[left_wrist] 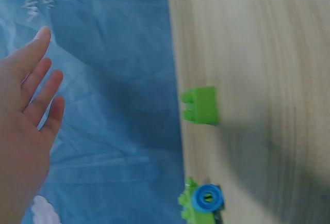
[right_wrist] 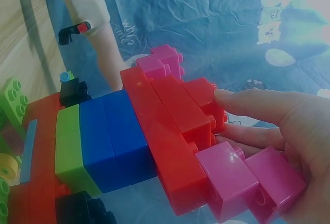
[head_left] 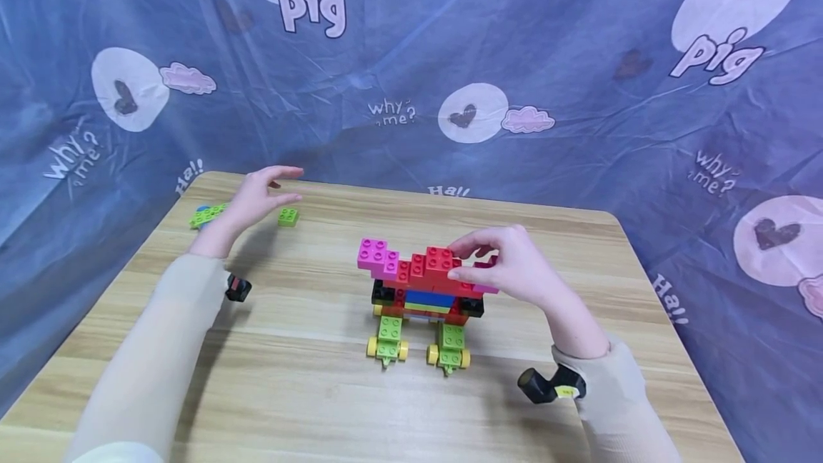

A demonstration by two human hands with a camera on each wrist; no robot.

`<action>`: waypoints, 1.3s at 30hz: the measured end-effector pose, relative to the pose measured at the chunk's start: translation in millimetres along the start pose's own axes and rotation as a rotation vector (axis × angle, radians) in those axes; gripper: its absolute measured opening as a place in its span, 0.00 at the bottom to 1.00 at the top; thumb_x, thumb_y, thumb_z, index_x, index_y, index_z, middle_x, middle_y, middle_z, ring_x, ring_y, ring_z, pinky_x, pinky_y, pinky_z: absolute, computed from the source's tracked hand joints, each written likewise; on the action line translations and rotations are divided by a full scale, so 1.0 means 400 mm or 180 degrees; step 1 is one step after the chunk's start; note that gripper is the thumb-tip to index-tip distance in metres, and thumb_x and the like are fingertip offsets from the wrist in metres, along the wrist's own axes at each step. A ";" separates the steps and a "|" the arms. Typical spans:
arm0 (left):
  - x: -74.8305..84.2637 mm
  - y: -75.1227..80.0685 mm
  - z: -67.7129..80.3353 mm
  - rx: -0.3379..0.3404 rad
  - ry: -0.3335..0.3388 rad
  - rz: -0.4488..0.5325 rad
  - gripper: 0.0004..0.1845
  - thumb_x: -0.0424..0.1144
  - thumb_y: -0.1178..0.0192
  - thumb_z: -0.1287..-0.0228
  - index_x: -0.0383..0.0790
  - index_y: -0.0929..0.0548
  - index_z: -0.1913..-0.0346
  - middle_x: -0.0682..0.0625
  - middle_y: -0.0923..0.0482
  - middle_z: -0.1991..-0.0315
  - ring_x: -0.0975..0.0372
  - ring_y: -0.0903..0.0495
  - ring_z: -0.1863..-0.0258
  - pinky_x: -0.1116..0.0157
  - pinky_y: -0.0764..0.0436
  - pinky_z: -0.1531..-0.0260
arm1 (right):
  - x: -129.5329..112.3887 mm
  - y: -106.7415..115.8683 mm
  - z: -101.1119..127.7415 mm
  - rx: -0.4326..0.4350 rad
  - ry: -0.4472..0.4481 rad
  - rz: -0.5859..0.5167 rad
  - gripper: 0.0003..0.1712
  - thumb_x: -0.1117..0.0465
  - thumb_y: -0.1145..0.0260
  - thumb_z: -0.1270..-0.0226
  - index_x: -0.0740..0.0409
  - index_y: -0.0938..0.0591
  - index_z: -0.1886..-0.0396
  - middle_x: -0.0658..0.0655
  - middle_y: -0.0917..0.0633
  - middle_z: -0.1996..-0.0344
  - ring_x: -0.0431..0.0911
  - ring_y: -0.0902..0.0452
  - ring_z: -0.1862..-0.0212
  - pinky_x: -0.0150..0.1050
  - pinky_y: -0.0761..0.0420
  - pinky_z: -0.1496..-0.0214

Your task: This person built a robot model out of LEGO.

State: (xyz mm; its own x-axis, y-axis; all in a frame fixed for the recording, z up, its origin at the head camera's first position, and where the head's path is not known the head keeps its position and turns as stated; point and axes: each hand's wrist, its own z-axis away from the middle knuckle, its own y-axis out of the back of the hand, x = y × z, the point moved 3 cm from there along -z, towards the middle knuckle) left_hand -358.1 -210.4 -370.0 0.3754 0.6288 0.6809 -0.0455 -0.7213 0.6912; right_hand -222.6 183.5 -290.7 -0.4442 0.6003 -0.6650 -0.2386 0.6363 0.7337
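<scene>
A brick model (head_left: 421, 284) stands mid-table: red top, pink bricks at both ends, blue and black middle, green legs on yellow wheels. My right hand (head_left: 466, 259) grips its right end, with the index finger on the red top brick (right_wrist: 191, 105) and the thumb on the side by the pink bricks (right_wrist: 242, 182). The right wrist view shows that hand (right_wrist: 242, 115) curled round this end. My left hand (head_left: 257, 195) hovers at the far left with straight fingers and holds nothing. It is just left of a small green brick (head_left: 288, 216). The left wrist view shows the hand (left_wrist: 26, 105) beside that brick (left_wrist: 200, 105).
A green piece with a blue round part (head_left: 207, 214) lies at the table's far left edge (left_wrist: 203, 201). The wooden table (head_left: 289, 391) is ringed by a blue printed cloth (head_left: 411, 56) that hangs close behind and at both sides.
</scene>
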 end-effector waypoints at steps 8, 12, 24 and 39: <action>-0.064 -0.022 -0.009 -0.0262 0.0280 0.0018 0.29 0.33 0.35 0.37 0.30 0.30 0.34 0.33 0.30 0.35 0.42 0.33 0.35 0.46 0.32 0.37 | 0.001 -0.001 0.002 -0.0002 -0.0044 -0.0021 0.17 0.61 0.23 0.47 0.60 0.12 0.57 0.53 0.11 0.65 0.44 0.16 0.62 0.33 0.15 0.61; -0.090 -0.028 -0.008 -0.0382 0.0389 0.0076 0.31 0.33 0.35 0.37 0.29 0.32 0.32 0.32 0.33 0.33 0.41 0.35 0.34 0.44 0.35 0.35 | 0.002 -0.001 0.002 0.0000 -0.0024 -0.0018 0.16 0.60 0.23 0.47 0.59 0.12 0.57 0.53 0.11 0.65 0.43 0.16 0.62 0.33 0.16 0.61; -0.170 -0.064 0.004 -0.0668 0.0591 0.0099 0.34 0.31 0.36 0.37 0.27 0.37 0.30 0.31 0.37 0.30 0.39 0.38 0.31 0.42 0.37 0.33 | 0.003 -0.001 0.003 0.0005 0.0015 -0.0038 0.16 0.61 0.23 0.47 0.59 0.12 0.57 0.52 0.11 0.66 0.45 0.16 0.63 0.33 0.15 0.61; -0.191 -0.091 0.013 -0.0940 0.0693 0.0139 0.38 0.29 0.37 0.37 0.27 0.42 0.27 0.30 0.44 0.27 0.36 0.44 0.29 0.41 0.42 0.30 | 0.004 -0.002 0.003 0.0009 0.0002 0.0000 0.16 0.60 0.23 0.47 0.59 0.12 0.57 0.52 0.11 0.65 0.42 0.16 0.63 0.33 0.16 0.61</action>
State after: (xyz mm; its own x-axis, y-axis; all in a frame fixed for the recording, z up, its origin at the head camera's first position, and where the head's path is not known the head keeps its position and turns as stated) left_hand -380.1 -233.5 -448.4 0.1630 0.6693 0.7249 -0.3342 -0.6538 0.6789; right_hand -222.2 184.7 -292.5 -0.4447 0.6001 -0.6649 -0.2361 0.6376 0.7333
